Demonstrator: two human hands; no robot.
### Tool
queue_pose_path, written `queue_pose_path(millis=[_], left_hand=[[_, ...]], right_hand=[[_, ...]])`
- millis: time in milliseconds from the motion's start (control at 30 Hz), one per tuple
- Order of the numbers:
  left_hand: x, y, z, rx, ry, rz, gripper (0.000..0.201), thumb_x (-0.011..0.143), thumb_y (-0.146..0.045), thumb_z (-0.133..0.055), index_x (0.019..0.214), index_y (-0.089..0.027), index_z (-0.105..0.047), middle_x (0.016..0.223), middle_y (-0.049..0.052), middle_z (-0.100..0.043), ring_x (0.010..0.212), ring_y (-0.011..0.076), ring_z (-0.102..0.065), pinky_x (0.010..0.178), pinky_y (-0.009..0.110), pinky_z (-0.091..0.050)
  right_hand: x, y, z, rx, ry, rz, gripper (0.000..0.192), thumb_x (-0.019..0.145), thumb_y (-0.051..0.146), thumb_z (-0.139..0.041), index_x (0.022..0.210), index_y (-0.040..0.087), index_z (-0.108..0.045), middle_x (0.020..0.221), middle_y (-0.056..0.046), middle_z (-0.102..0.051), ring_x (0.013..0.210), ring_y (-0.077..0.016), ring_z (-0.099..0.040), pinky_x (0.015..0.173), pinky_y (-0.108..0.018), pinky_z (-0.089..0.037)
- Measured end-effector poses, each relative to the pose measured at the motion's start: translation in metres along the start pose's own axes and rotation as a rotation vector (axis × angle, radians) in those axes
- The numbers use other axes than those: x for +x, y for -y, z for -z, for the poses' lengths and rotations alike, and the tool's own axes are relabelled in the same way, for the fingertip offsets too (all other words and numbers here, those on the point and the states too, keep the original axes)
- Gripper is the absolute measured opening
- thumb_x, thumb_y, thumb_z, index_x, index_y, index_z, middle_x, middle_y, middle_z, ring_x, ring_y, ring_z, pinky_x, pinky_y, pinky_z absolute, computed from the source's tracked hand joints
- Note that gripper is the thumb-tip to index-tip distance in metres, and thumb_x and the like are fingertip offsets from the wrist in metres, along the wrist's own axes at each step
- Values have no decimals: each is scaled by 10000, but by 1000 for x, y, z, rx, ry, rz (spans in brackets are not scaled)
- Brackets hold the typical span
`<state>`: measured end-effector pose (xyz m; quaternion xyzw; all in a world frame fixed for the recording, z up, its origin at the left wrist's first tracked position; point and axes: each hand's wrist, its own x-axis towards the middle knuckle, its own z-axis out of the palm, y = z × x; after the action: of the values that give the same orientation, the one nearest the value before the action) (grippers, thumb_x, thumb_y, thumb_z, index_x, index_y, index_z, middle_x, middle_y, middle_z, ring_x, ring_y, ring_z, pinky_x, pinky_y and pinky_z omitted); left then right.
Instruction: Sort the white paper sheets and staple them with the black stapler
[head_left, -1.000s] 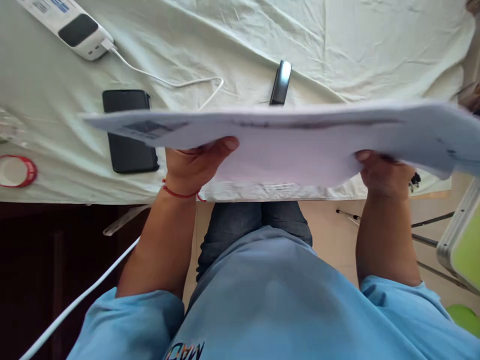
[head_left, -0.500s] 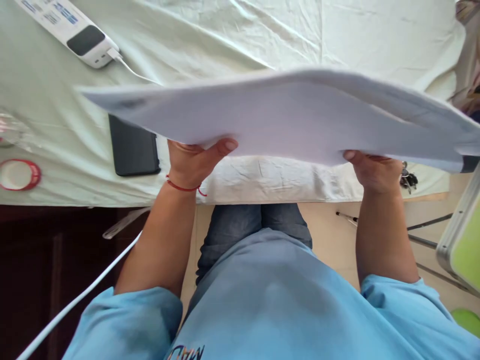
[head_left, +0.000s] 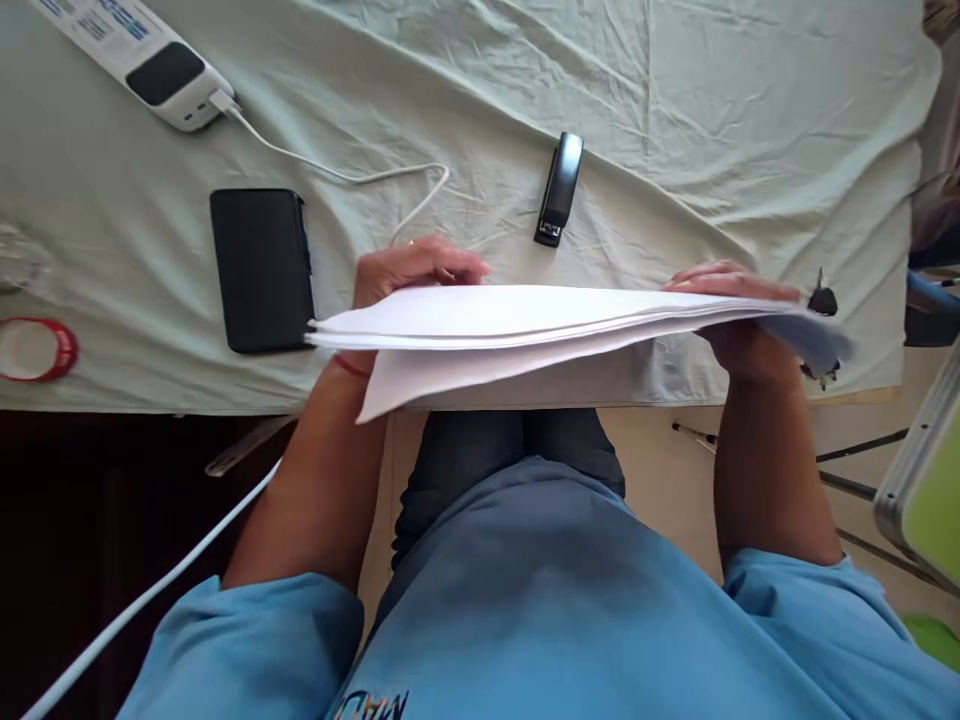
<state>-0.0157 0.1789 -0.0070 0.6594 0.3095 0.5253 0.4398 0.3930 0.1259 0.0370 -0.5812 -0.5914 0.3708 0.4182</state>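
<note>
Several white paper sheets [head_left: 517, 312] are bent over together between my hands, low over the near side of the table, with one lower flap hanging apart. My left hand [head_left: 416, 265] grips them at the left, its fingers along the far edge and part of it hidden under the paper. At the right end my right hand [head_left: 739, 285] is closed around the sheets, fingers on top and the palm below. Beyond the paper lies a black stapler [head_left: 560, 190].
Left of my left hand lies a black flat case or device [head_left: 262, 270]. A white power strip [head_left: 165, 75] with a plugged-in cable [head_left: 337, 175] is at the far left. A red-rimmed tape roll [head_left: 37, 350] sits nearer. Keys [head_left: 823, 300] lie beside my right hand on the pale cloth [head_left: 712, 120].
The sheets have gone from a broad, raised spread to a bent-over bundle nearer my body. My fingers now show at the far edge, and the stapler has come into view.
</note>
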Motion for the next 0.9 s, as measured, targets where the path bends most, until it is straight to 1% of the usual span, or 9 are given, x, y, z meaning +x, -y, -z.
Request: queue_pose_path(millis=[100, 167, 233, 333, 467, 633, 733, 833, 900], left_hand=[[-7, 4, -1, 32, -2, 181, 604, 873, -850, -968, 818, -249, -942, 759, 75, -805, 695, 215, -682, 610, 376, -479], [-12, 11, -5, 42, -69, 191, 695, 812, -934, -960, 721, -252, -859, 735, 50, -762, 690, 201, -650, 646, 377, -546], [-14, 16, -12, 21, -217, 200, 690, 866, -942, -912, 761, -266, -821, 822, 34, -771, 803, 208, -713, 855, 399, -677], [-14, 20, -25, -60, -367, 310, 659, 911, -915, -891, 909, -258, -837, 991, 56, -819, 1031, 253, -807, 1098, 459, -703], [-20, 19, -31, -76, -278, 478, 686, 880, -928, -891, 918, -247, -818, 898, 63, -803, 917, 264, -787, 813, 388, -690], [-30, 18, -28, 244, -238, 395, 725, 1074, -807, -748, 667, -251, -523, 627, -27, -442, 628, 156, -406, 599, 332, -352], [-31, 16, -30, 355, -160, 350, 719, 1115, -748, -707, 668, -250, -445, 631, -28, -392, 645, 159, -341, 637, 365, -296], [-31, 17, -33, 370, -174, 355, 684, 1110, -720, -721, 692, -256, -443, 641, -37, -379, 642, 162, -317, 670, 393, -260], [-32, 19, -34, 376, -185, 348, 649, 1103, -671, -749, 696, -258, -456, 643, -42, -383, 640, 162, -326, 685, 398, -254]], right_hand=[[2, -12, -6, -29, 7, -4, 372, 731, 641, -1091, 874, 362, -893, 951, -24, -853, 1085, -362, -838, 1065, -592, -718], [3, -15, -13, 40, -142, 1, 410, 704, 628, -1103, 892, 357, -859, 910, -14, -827, 1157, -383, -838, 1103, -599, -716], [3, -12, -19, 132, -271, 36, 476, 673, 659, -1111, 937, 359, -852, 959, -18, -848, 1231, -385, -833, 1159, -613, -704], [5, -6, -25, 164, -265, 9, 444, 727, 683, -1087, 906, 343, -863, 1015, -41, -882, 1150, -353, -859, 1065, -569, -736], [1, -18, -25, 145, -153, -192, 423, 726, 649, -1096, 845, 310, -874, 942, -29, -888, 822, -263, -821, 725, -445, -730], [-13, -53, -18, 119, 0, -262, 379, 792, 608, -1069, 833, 306, -844, 811, -9, -830, 687, -235, -741, 586, -412, -665], [-24, -54, -17, 5, -187, -149, 363, 835, 544, -1042, 1058, 307, -881, 942, -8, -849, 885, -257, -799, 765, -428, -729], [-40, -30, -27, -185, -461, 75, 406, 977, 495, -922, 1358, 373, -851, 1307, -35, -842, 1275, -294, -792, 1121, -522, -725], [-54, -10, -46, -264, -410, 150, 360, 1068, 452, -826, 1427, 432, -839, 1465, -47, -827, 1490, -341, -737, 1303, -615, -640]])
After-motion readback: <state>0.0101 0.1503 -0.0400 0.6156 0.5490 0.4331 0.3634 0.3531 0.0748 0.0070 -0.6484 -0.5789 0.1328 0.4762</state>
